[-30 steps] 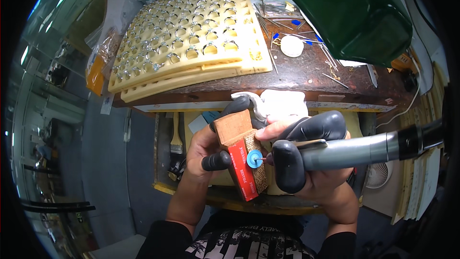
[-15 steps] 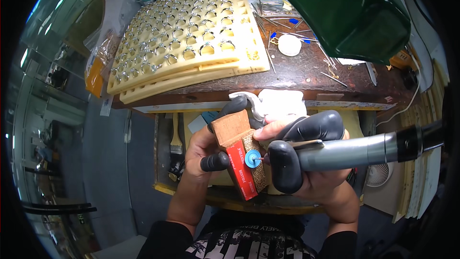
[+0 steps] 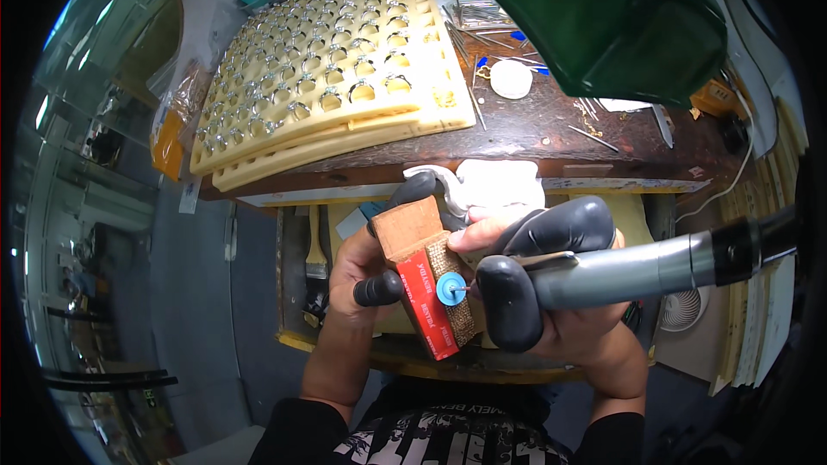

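My left hand, black covers on its fingers, is closed around a small brown block with a red printed side and a coarse woven-looking strip. The block is tilted above the open drawer. My right hand grips a grey rotary handpiece, with black covers on its thumb and a finger. A small blue disc on the handpiece's thin shaft lies over the block, at the border of red side and strip; firm contact is hard to judge. One bare right fingertip rests at the strip's upper end.
A cream tray with rows of rings lies on the bench at left. A green lamp shade hangs over the right side. Behind it are thin tool bits and a white round piece. A white cloth drapes the bench's front edge.
The view has shifted slightly, moving the bench a little left in the picture. Both hands keep their grips, and the disc stays over nearly the same part of the block.
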A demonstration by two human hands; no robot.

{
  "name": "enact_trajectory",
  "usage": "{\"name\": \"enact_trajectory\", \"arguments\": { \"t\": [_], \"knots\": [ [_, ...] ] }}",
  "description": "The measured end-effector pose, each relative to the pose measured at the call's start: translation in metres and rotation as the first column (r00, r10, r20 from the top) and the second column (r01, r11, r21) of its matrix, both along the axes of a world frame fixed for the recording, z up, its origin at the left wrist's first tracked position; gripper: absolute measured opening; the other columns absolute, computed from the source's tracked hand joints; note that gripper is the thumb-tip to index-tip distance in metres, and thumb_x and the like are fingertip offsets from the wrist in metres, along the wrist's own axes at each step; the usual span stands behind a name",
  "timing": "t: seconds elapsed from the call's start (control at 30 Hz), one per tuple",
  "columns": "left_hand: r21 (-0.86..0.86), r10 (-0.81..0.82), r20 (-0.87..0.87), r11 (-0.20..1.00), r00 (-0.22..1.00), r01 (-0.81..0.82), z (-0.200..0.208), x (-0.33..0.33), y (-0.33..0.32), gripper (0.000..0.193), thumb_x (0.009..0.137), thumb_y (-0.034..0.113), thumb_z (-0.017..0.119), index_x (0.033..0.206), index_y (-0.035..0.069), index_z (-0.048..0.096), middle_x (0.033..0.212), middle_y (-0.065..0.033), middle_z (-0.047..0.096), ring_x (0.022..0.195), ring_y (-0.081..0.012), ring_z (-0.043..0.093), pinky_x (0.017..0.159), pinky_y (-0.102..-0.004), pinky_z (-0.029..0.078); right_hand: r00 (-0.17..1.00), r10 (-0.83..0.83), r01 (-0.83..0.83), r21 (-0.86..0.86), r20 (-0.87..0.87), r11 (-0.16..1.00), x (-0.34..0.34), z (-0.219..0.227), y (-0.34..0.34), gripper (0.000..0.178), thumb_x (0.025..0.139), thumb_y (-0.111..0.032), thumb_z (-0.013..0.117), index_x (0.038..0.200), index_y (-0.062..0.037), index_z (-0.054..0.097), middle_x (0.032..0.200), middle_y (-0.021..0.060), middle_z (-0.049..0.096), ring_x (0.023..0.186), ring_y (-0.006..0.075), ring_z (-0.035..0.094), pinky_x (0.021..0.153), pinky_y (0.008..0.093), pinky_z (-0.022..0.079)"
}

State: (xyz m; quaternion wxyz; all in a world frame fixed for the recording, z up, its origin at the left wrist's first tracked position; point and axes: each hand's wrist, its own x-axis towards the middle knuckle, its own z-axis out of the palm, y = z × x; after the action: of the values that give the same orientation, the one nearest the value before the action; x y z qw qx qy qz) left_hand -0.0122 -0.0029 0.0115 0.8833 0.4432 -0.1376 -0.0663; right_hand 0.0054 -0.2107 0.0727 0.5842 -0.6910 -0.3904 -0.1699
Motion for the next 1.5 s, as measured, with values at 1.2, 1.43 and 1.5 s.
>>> {"name": "enact_trajectory", "arguments": {
  "t": [1.2,1.43,1.5],
  "knots": [
    [0.006,-0.038,0.120,0.999,0.992,0.038,0.000,0.008,-0.002,0.080,0.081,0.023,0.074,0.146,-0.006,0.039,0.150,-0.0237,0.041,0.139,-0.0360,0.042,0.116,-0.0496,0.029,0.992,0.039,-0.030,0.084,-0.117,0.996,-0.002,0.000,0.004,0.017,0.085,-0.004,0.072,0.099,0.0029,0.067,0.094,0.0193,0.072,0.086,0.0290,0.073,0.083,0.0452,0.058],
    [0.008,-0.038,0.077,0.999,0.996,0.038,-0.002,0.006,-0.001,0.080,0.080,0.021,0.074,0.147,-0.005,0.039,0.150,-0.0236,0.042,0.138,-0.0362,0.044,0.115,-0.0499,0.030,0.996,0.051,-0.043,0.112,-0.068,0.993,-0.001,0.000,0.003,0.016,0.085,-0.003,0.071,0.100,0.0033,0.066,0.095,0.0194,0.072,0.086,0.0293,0.073,0.084,0.0464,0.057],
    [0.015,-0.033,0.132,0.999,0.991,0.031,-0.004,0.009,0.000,0.080,0.080,0.020,0.074,0.147,-0.006,0.039,0.150,-0.0236,0.041,0.138,-0.0362,0.044,0.115,-0.0499,0.031,0.997,-0.022,0.019,-0.040,-0.073,0.999,-0.003,0.005,0.001,0.017,0.085,-0.003,0.071,0.100,0.0035,0.066,0.095,0.0194,0.072,0.086,0.0293,0.072,0.085,0.0470,0.057]
  ]
}}
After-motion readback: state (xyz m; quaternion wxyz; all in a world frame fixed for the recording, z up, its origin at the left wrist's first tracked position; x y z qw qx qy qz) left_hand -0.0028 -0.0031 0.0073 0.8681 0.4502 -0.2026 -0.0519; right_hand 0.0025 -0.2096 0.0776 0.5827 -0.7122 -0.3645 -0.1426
